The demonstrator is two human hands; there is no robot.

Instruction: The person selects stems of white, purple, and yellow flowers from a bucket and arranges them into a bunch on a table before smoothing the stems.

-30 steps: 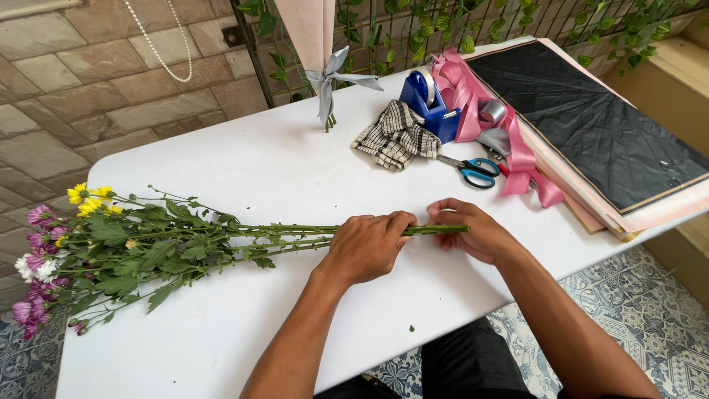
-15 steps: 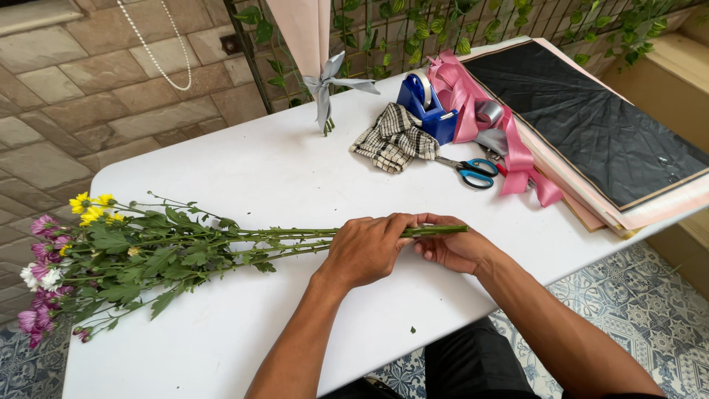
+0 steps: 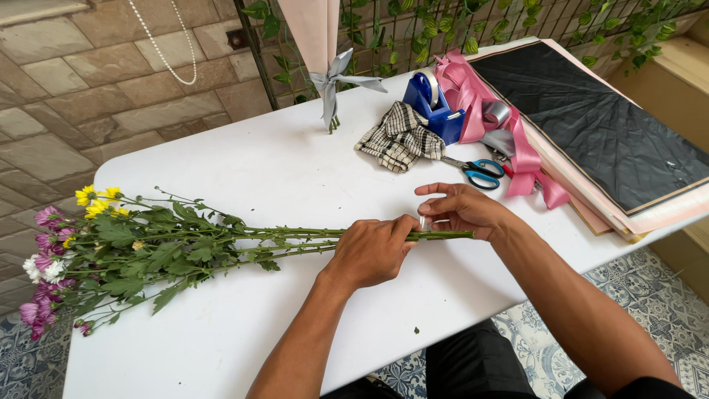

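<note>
- Stems of a flower bunch lie flat across the bench, blooms to my left and cut ends to my right.
- My left hand is curled down over the stems near their cut ends, fingers wrapped round them and pressing them to the bench.
- My right hand sits just beside the left, thumb and fingers pinched at the stems where the left hand ends; its forefinger is stretched out above. Something small and pale shows between the two hands, too small for me to tell what it is.
- Short green stem ends stick out under my right palm.
- Leaves thicken along the stems further left.
- Blooms at the far left are yellow, pink-purple and white, reaching past the bench edge.
- Scissors with blue handles lie beyond my right hand, apart from it.
- Checked cloth lies crumpled just left of the scissors.
- Blue tape dispenser stands behind the cloth, touching it.
- Pink ribbon trails in loops from beside the dispenser toward the bench's right edge.
- Wrapping sheets, black on top of pink, are stacked at the right end.
- Pink paper cone tied with a grey bow stands at the far edge.
</note>
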